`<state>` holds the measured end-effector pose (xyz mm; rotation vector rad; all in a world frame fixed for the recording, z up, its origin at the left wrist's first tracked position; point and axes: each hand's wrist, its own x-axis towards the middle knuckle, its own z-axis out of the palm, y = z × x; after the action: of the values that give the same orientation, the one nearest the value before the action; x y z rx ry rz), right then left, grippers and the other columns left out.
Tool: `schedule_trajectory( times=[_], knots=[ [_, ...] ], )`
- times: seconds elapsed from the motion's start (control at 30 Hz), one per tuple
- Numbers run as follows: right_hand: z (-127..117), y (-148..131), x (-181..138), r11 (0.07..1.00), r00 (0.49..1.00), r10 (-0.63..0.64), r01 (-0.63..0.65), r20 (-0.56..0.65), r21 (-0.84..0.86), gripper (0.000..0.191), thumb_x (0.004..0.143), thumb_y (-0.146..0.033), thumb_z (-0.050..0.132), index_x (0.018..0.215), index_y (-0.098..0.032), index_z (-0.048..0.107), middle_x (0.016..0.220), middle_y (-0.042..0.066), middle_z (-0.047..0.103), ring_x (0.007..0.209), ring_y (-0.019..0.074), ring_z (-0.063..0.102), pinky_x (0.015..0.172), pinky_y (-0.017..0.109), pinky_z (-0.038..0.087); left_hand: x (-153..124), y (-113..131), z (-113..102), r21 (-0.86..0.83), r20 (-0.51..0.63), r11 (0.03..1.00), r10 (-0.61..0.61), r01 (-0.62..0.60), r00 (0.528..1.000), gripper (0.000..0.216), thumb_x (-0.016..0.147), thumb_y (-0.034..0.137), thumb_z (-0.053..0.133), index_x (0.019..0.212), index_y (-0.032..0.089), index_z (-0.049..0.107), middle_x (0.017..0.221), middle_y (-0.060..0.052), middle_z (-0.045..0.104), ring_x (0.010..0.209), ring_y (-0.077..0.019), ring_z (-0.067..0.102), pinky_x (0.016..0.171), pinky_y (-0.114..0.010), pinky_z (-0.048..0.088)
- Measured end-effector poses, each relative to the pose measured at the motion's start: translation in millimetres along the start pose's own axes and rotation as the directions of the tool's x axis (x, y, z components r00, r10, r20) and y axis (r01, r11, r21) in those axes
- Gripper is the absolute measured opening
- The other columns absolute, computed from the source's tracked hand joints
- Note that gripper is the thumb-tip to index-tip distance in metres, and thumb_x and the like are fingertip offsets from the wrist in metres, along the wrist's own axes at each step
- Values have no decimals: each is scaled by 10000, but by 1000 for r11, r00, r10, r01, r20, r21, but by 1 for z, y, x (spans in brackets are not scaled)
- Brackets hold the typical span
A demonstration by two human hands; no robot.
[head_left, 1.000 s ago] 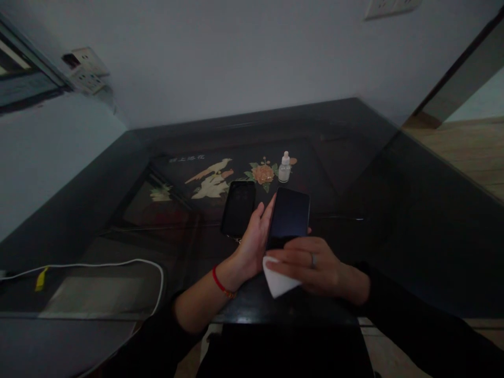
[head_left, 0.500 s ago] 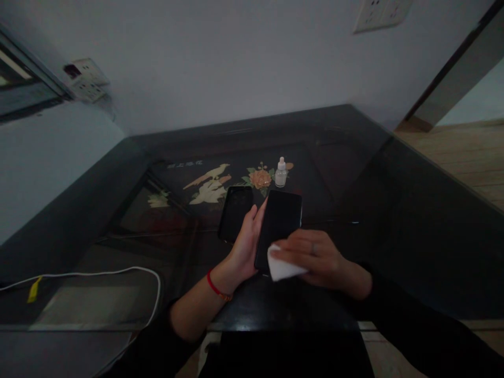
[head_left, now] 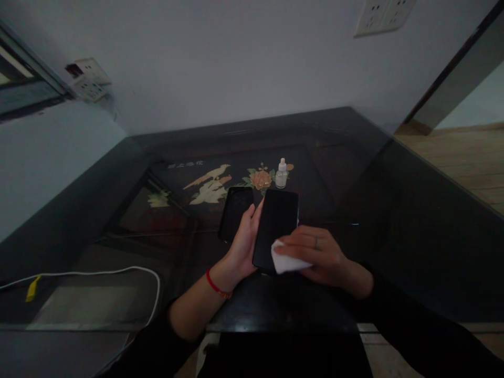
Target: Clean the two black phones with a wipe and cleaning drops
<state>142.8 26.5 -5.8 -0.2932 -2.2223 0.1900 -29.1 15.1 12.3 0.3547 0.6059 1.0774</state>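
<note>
A black smartphone (head_left: 276, 223) is held tilted above the dark table by my left hand (head_left: 244, 247), which grips its left edge, thumb along the side. My right hand (head_left: 318, 254) pinches a folded white cloth or tissue (head_left: 289, 260) against the lower right part of the phone's screen. Just left of the phone, a black phone case (head_left: 233, 212) lies on the table, its right side partly covered by my left hand. Behind the phone stands a small dropper bottle (head_left: 281, 175), upright, with a white collar and a pale top.
The glossy dark table (head_left: 394, 236) bears a bird and flower picture (head_left: 212, 184). A white cable (head_left: 98, 273) with a yellow tag (head_left: 33, 290) runs over its left front. Wall sockets (head_left: 384, 17) are above the table's back edge.
The phone has shifted slightly left in my left hand. My right hand and the white cloth have moved a little up and to the right.
</note>
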Motion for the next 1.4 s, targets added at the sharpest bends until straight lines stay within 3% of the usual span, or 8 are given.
schedule_trajectory(
  times=[0.13,0.33,0.57,0.77,0.9,1.13,1.27,1.4],
  knots=[
    [-8,14,-2,973,972,200,-212,-125,-94,239,861,-108,547,1054,-169,673,970,103,717,864,186,647,740,347,549,-1,1,1,14,-19,999,-34,34,999,501,968,425,299,1436,268,382,1272,-66,613,1090,-239,613,973,-414,445],
    [-4,-8,2,996,997,-72,71,26,50,286,935,-199,423,1075,-132,663,941,93,733,803,169,645,688,312,559,0,6,4,-11,-7,1000,-20,20,1000,517,966,446,264,1443,273,362,1232,-78,632,1063,-249,628,970,-441,437],
    [-8,7,0,987,984,154,-158,-94,-33,298,866,-119,530,1119,-207,660,948,75,716,849,180,654,741,360,563,1,8,3,-6,-58,999,-33,33,998,516,968,424,261,1442,248,360,1202,-84,640,1057,-241,631,984,-421,425],
    [-3,-1,-1,997,998,-17,21,-54,73,261,895,-168,502,1110,-151,651,941,98,723,830,173,660,761,350,559,3,10,2,-70,-5,994,-86,86,996,528,965,447,240,1443,258,358,1221,-93,632,1058,-259,630,973,-463,432],
    [-8,8,-1,986,977,165,-168,-132,-11,245,863,-130,550,1068,-176,676,943,88,717,852,181,653,744,340,544,1,9,1,-37,-2,995,-94,94,996,515,969,448,253,1446,278,348,1225,-90,629,1054,-261,633,956,-475,448],
    [-23,33,-1,848,829,446,-512,-337,-136,239,854,-108,549,995,-212,712,958,62,732,916,208,655,812,377,510,-8,2,0,60,175,980,-200,192,964,524,952,512,297,1463,407,251,1249,-90,613,989,-292,661,835,-527,492],
    [-18,24,0,899,881,379,-423,-282,-112,262,855,-107,544,1028,-223,702,956,55,727,895,195,655,783,360,520,-7,2,1,85,133,984,-167,157,977,511,959,486,303,1460,384,286,1288,-79,594,1023,-279,646,881,-506,480],
    [-5,10,-2,994,990,108,-110,-86,-24,304,844,-111,549,1107,-205,669,955,70,717,839,181,648,712,327,542,-1,2,1,99,-9,995,-12,13,1000,489,975,398,307,1439,262,382,1326,-55,577,1141,-227,581,1015,-389,410]
  ],
)
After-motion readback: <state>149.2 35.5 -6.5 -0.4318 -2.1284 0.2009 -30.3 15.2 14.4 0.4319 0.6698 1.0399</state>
